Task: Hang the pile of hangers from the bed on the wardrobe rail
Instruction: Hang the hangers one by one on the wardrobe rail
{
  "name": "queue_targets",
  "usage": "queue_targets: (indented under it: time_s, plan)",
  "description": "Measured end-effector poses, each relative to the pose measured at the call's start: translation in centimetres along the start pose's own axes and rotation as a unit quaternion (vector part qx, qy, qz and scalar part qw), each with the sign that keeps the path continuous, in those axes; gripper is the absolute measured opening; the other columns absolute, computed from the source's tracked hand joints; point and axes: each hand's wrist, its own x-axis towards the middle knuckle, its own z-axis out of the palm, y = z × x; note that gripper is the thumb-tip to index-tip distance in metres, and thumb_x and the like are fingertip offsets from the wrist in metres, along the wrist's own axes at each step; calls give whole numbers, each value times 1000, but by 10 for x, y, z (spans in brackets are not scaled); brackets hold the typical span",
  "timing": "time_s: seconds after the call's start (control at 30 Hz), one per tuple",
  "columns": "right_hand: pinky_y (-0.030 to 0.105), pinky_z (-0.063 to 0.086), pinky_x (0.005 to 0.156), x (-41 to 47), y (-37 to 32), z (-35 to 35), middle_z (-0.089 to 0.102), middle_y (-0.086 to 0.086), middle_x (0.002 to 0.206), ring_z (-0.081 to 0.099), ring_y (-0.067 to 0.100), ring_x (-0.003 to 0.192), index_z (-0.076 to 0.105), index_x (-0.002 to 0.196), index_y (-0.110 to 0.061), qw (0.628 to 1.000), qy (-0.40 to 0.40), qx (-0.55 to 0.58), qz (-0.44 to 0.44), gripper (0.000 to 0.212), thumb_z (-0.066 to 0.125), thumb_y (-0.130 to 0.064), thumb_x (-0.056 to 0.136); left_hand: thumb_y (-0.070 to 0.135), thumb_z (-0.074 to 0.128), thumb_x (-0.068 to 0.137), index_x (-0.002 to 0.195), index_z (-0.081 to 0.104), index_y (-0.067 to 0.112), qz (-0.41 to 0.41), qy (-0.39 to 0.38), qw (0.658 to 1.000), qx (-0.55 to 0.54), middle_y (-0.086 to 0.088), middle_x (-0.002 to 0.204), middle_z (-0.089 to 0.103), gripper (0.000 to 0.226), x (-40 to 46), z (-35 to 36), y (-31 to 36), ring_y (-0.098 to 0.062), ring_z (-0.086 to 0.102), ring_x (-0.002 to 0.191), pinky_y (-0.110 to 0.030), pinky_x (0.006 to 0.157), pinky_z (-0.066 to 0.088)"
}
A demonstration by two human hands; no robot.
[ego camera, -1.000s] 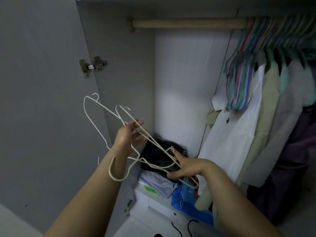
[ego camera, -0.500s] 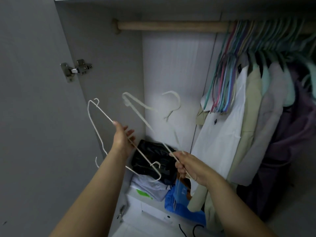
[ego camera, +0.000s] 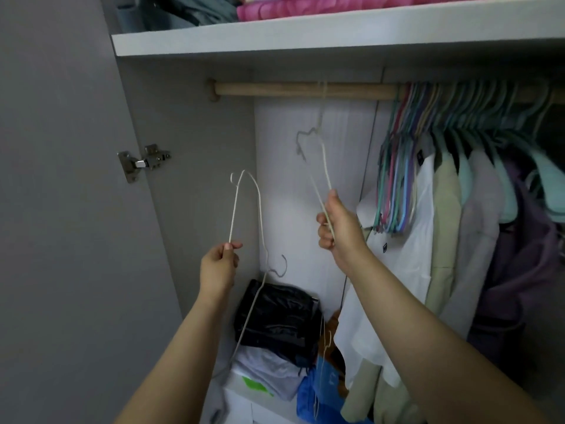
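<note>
Gripping a white hanger [ego camera: 324,166] below the rail [ego camera: 305,89], the right hand [ego camera: 339,228] lifts its blurred hook near the rail; left hand [ego camera: 218,267], lower and leftward, pinches a second hanger [ego camera: 260,206]; coloured hangers [ego camera: 397,166] crowd the rail's right end.

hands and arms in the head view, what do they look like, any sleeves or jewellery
Both forearms are bare from the bottom of the frame up to the wrists: no sleeves, gloves, watch or bracelet show. The left hand and the right hand show no ring that can be made out, and the nails look short and plain.
</note>
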Motion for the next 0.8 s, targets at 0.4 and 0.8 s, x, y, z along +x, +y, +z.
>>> queue_targets:
  time_s: [0.4, 0.8]
  plan:
    - [15, 14, 35, 61, -38, 3, 35, -5, 61, 21, 7, 40, 54, 105, -21, 987, 107, 116, 39, 38, 54, -55, 87, 20, 36, 105, 90, 60, 18, 25, 4, 996, -85, 3, 54, 38, 29, 6, -17, 27, -6, 22, 36, -15, 41, 18]
    - [48, 46, 98, 3, 62, -18, 50, 12, 138, 55, 30, 118, 31, 146, -7, 982, 36, 40, 179, 98, 22, -80, 81, 20, 28, 106, 82, 45, 21, -71, 8, 970, -231, 5, 54, 32, 30, 1, -17, 32, -6, 21, 39, -13, 39, 16]
